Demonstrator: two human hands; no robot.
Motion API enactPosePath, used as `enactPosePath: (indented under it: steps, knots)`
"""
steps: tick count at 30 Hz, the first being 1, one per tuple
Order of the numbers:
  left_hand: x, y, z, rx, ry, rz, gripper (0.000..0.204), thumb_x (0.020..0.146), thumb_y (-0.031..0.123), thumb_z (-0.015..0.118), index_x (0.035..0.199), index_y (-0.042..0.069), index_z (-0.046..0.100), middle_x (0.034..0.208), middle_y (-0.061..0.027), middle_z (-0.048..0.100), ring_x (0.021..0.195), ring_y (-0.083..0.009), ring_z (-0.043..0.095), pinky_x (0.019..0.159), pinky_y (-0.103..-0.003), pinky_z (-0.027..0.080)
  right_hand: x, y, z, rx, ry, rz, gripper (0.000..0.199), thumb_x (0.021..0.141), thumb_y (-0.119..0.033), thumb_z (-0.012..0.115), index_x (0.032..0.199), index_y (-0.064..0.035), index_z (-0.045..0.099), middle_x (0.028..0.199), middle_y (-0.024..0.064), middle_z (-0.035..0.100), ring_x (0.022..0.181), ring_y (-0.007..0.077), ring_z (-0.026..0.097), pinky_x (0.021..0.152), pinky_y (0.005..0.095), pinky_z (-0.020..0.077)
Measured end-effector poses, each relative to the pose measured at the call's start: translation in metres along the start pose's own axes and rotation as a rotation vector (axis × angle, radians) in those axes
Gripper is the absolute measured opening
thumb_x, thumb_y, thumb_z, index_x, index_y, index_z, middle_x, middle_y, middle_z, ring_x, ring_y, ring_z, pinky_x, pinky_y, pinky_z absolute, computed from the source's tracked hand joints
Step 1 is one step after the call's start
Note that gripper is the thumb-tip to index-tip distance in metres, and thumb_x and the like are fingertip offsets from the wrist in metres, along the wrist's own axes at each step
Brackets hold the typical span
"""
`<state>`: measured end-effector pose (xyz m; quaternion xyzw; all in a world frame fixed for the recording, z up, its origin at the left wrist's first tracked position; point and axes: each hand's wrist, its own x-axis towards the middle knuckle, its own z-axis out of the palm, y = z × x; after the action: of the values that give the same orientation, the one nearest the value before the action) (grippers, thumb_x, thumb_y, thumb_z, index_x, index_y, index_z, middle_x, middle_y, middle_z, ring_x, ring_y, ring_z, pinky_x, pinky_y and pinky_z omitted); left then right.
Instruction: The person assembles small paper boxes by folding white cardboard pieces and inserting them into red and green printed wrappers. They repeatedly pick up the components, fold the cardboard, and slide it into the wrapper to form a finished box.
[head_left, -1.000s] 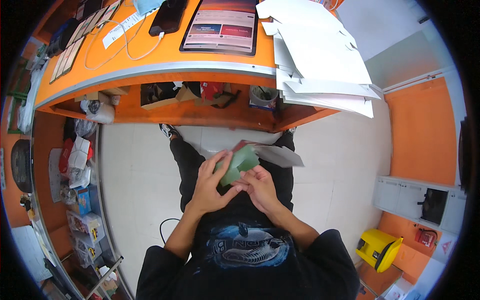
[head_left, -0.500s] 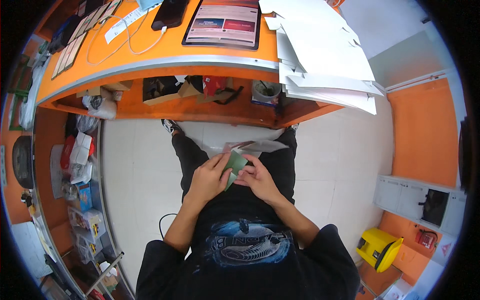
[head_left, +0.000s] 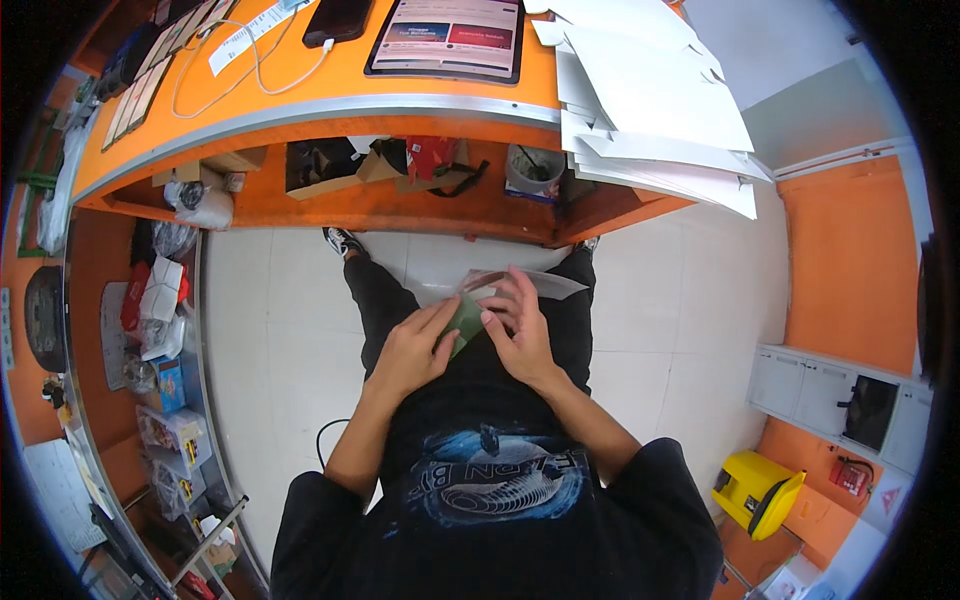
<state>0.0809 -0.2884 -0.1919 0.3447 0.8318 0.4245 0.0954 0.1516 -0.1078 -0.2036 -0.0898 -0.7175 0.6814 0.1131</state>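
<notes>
On the near side of the orange desk (head_left: 345, 85), the left hand (head_left: 408, 355) is pinching a green card (head_left: 467, 322), while the right hand (head_left: 524, 342) is curving half-spread at its edge, gripping or not, I can't tell! They're apparently working the card's edge, the next move seemingly calling for a steady left pinch.

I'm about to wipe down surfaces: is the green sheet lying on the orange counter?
No, the left hand holds the green sheet, apart from the orange counter.
</notes>
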Motion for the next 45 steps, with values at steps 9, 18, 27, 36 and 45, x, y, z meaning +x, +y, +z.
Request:
enactPosePath:
  steps: [9,18,27,36,45]
  knots:
    - [0.013,0.018,-0.016,0.011,0.203,0.027,0.042,0.086,-0.003,0.063,0.128,-0.002,0.062,0.124,-0.0205,0.06,0.106,-0.0365,0.061,0.092,-0.041,0.049,0.028,-0.026,-0.016,-0.344,-0.071,-0.386,0.021,0.086,-0.009,0.071,0.106,-0.0051,0.074,0.099,0.016,0.073,0.091,0.0303,0.071,0.081,0.0365,0.0544]
    - [-0.025,0.014,-0.019,0.239,0.364,-0.006,0.042,0.081,0.001,0.064,0.123,-0.001,0.063,0.122,-0.0212,0.061,0.106,-0.0386,0.06,0.092,-0.046,0.049,0.026,-0.028,0.002,-0.427,-0.239,-0.273,0.017,0.088,-0.003,0.071,0.105,-0.0019,0.074,0.089,0.0117,0.074,0.078,0.0159,0.071,0.068,0.0286,0.0558]
    - [-0.082,0.032,-0.013,0.156,0.729,-0.243,0.051,0.096,0.016,0.06,0.142,-0.002,0.046,0.137,-0.0252,0.047,0.122,-0.0377,0.052,0.102,-0.044,0.042,0.042,0.019,0.065,0.133,-0.578,0.049,0.024,0.097,-0.007,0.061,0.117,0.0061,0.06,0.102,0.0145,0.066,0.071,0.0165,0.06,0.063,0.0268,0.0519]
    - [-0.11,0.061,-0.036,-0.114,1.161,-0.415,0.044,0.101,0.023,0.056,0.142,0.006,0.052,0.143,-0.0241,0.048,0.132,-0.0369,0.048,0.108,-0.041,0.04,0.073,0.015,0.148,0.003,-1.003,-0.205,0.031,0.098,-0.013,0.062,0.119,0.0101,0.058,0.113,0.0166,0.064,0.1,0.0234,0.063,0.086,0.0343,0.0537]
    - [-0.108,0.045,-0.04,-0.935,1.095,-0.614,0.046,0.102,0.034,0.056,0.138,0.006,0.056,0.127,-0.0148,0.065,0.119,-0.0246,0.06,0.1,-0.04,0.048,0.035,-0.028,0.138,0.348,-1.241,0.149,0.083,0.097,-0.059,0.047,0.151,0.0026,0.03,0.149,0.0185,0.039,0.126,0.0312,0.051,0.087,0.039,0.0539]
